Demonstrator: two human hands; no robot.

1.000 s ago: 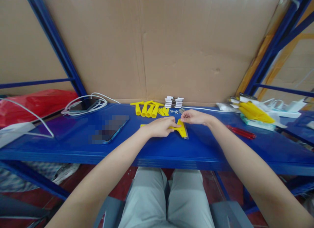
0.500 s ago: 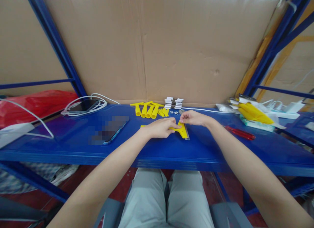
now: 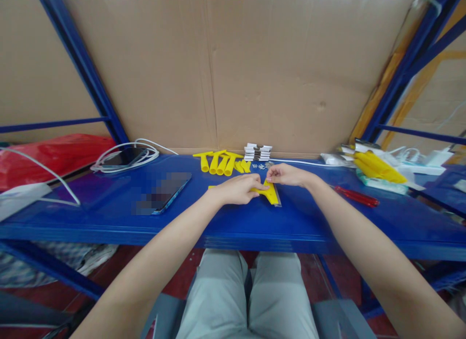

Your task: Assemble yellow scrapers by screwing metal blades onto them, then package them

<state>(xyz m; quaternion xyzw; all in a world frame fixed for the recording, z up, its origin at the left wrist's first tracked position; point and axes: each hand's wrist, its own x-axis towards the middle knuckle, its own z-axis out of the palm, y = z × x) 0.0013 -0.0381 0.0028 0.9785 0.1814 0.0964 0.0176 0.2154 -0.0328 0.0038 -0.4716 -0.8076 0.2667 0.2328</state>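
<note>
A yellow scraper [image 3: 270,195] with a thin blade strip along its right edge lies on the blue table [image 3: 233,227]. My left hand [image 3: 242,189] is closed around its handle, with a finger reaching onto the head. At the far end of the head, my right hand [image 3: 286,175] is pinched; whatever is between its fingertips is too small to make out. Beyond my hands are several yellow scraper handles [image 3: 220,165], small yellow pieces [image 3: 242,166], a stack of white strips [image 3: 257,152] and a scatter of tiny metal parts [image 3: 259,166].
A phone [image 3: 171,193] lies to the left, near a coiled white cable [image 3: 145,157] and a red bag [image 3: 54,157]. On the right are a red screwdriver [image 3: 358,196], a yellow package [image 3: 378,168] and a white power strip [image 3: 422,169]. Cardboard [image 3: 255,76] walls the back.
Almost nothing differs. Both hands stay at the scraper in nearly the same pose, with only a very slight shift of the fingers and scraper head.
</note>
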